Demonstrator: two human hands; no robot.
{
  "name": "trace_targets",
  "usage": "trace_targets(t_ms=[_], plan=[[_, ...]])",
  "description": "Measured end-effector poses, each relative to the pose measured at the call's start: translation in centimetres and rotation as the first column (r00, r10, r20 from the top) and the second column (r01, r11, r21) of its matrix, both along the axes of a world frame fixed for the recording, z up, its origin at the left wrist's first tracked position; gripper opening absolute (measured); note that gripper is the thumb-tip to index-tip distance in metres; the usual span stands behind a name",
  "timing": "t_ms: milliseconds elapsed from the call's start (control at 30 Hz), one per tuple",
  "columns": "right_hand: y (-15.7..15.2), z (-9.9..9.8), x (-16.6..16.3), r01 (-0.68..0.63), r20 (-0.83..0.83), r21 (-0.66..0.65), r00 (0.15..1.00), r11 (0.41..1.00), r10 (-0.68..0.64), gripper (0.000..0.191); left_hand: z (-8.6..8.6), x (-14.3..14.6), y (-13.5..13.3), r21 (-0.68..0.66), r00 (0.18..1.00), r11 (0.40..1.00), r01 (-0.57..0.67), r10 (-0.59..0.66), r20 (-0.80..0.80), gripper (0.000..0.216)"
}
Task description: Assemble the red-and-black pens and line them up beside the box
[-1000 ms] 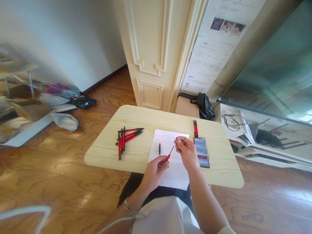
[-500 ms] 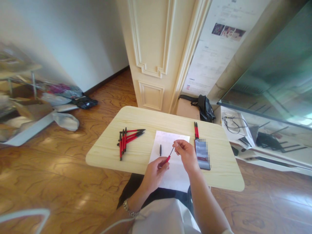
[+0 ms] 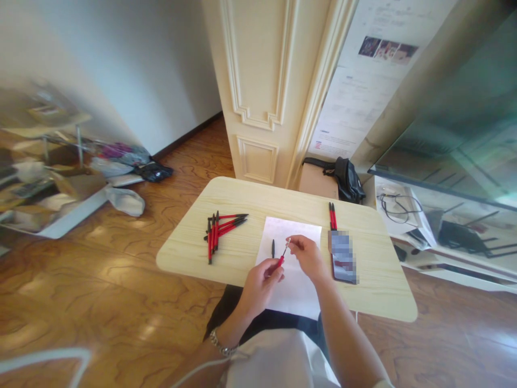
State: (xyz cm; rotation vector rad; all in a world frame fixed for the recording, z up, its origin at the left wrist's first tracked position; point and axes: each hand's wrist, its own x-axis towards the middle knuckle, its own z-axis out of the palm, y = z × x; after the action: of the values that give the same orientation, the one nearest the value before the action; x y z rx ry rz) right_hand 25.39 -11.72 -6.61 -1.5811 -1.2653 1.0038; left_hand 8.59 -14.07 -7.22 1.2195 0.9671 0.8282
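My left hand point(image 3: 262, 283) is closed around the red barrel point(image 3: 280, 261) of a pen, above the sheet of white paper point(image 3: 297, 295). A thin dark refill point(image 3: 286, 249) with a pale end sticks out of the barrel's top. The fingers of my right hand point(image 3: 306, 256) are pinched at the refill's upper end. On the paper, just beyond my left hand, lies a small black pen part point(image 3: 273, 248). Several red pens with black ends point(image 3: 214, 234) lie crossed in a pile to the left. Two more red pens point(image 3: 332, 216) are at the right.
A phone point(image 3: 342, 272) with a blurred screen lies right of the paper on the light wooden table point(image 3: 375, 258). Behind the table are a black bag point(image 3: 349, 180) and a cream panelled pillar point(image 3: 256, 159). Boxes and bags point(image 3: 117, 161) clutter the floor at left.
The view has shifted, so the table appears further right. My hands have come slightly closer together, and less of the refill shows between them. The pens and phone stay put.
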Motion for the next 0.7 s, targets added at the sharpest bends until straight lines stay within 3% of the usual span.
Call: trace_targets(t_ms=[67,167,267,367,433,533,633,700], plan=[[1.1,-0.4,-0.6,0.013,0.240,-0.032,0.971,0.999,-0.005,0.018,-0.1,-0.3,0.0,0.000,1.000,1.000,-0.009,0.009,0.010,0.033],[2.5,-0.8,-2.2,0.020,0.535,-0.147,0.843,0.989,0.063,0.022,0.1,-0.5,0.2,0.002,0.999,1.000,-0.023,0.023,0.036,0.032],[3.5,-1.1,-3.8,0.062,0.653,-0.235,0.750,0.970,0.110,0.031,0.4,-0.7,0.2,0.003,0.998,0.999,-0.033,0.033,0.060,0.032],[4.0,-1.2,-4.0,0.083,0.642,-0.250,0.760,0.965,0.101,0.025,0.6,-0.8,0.3,0.000,0.998,0.999,-0.032,0.032,0.053,0.031],[4.0,-1.1,-3.2,0.082,0.536,-0.214,0.843,0.973,0.047,0.021,0.5,-0.8,0.3,-0.003,0.998,0.999,-0.042,0.042,0.045,0.032],[3.3,0.0,-0.9,0.094,0.161,-0.086,0.984,0.992,-0.079,0.025,0.4,-0.7,0.3,-0.007,0.998,0.999,-0.047,0.048,0.032,0.034],[2.1,1.9,1.3,0.179,-0.261,0.012,0.950,0.984,-0.170,0.028,0.4,-0.2,0.2,-0.012,1.000,1.000,-0.008,0.008,0.012,0.034],[1.3,3.2,2.1,0.253,-0.420,0.057,0.884,0.966,-0.207,0.029,0.4,0.2,0.1,-0.008,1.000,1.000,0.029,-0.028,0.013,0.034]])
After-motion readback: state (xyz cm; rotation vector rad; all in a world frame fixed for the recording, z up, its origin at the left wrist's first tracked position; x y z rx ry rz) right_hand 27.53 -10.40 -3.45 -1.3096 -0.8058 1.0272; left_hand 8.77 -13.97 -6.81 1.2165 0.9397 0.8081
